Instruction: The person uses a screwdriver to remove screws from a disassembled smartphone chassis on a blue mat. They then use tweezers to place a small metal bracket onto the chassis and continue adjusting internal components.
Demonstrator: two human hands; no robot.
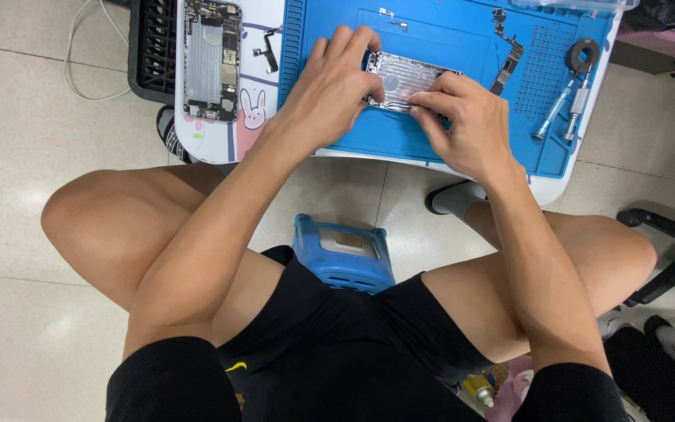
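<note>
Head view, silver phone housing (405, 78) (opened, bare), blue mat (462, 35)

The opened phone housing (408, 78) is a silver metal shell, gutted side up, with bare plates and small fittings showing inside. It lies flat on the blue work mat (462, 47) atop the bench, long axis running left to right. Fingers cover both ends; its lower edge is probably slightly lifted.
</note>
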